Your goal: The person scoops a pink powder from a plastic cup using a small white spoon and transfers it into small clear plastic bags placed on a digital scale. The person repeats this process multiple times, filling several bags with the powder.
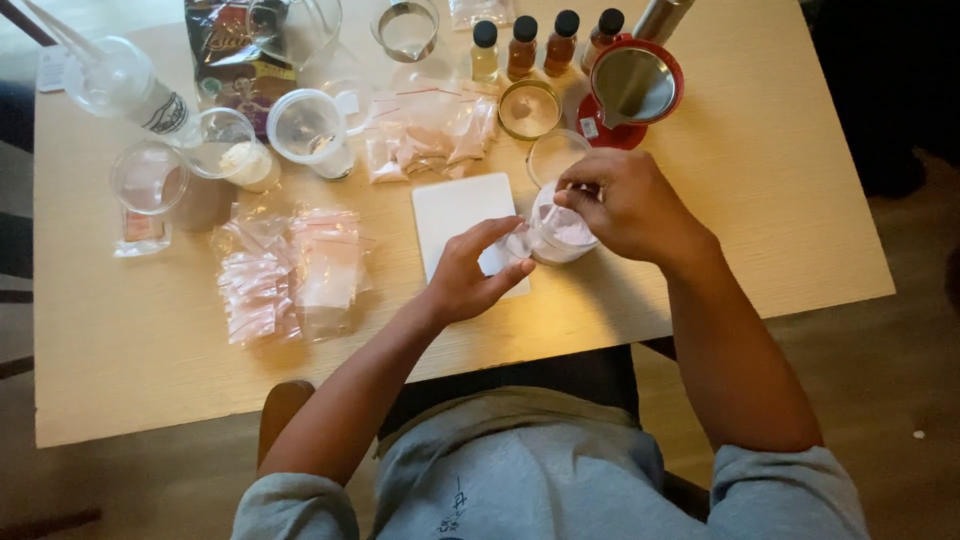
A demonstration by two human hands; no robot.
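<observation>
Two hands at work near centre frame over a pale wooden worktop [700,250]. Left hand [470,275] loosely curled, thumb and forefinger touching the side of a small clear jar [560,235] of pinkish-white powder. Right hand [625,205] closed above the jar mouth, fingertips pinching a thin, pale implement, likely a small scoop; too small to confirm. White rectangular pad [455,215] just left of the jar. Small clear zip bags [290,270] left of centre; four dark-capped vials [540,45] at upper centre. Step judged: portioning powder. Next move calls for a level lift and a steadied jar.
</observation>
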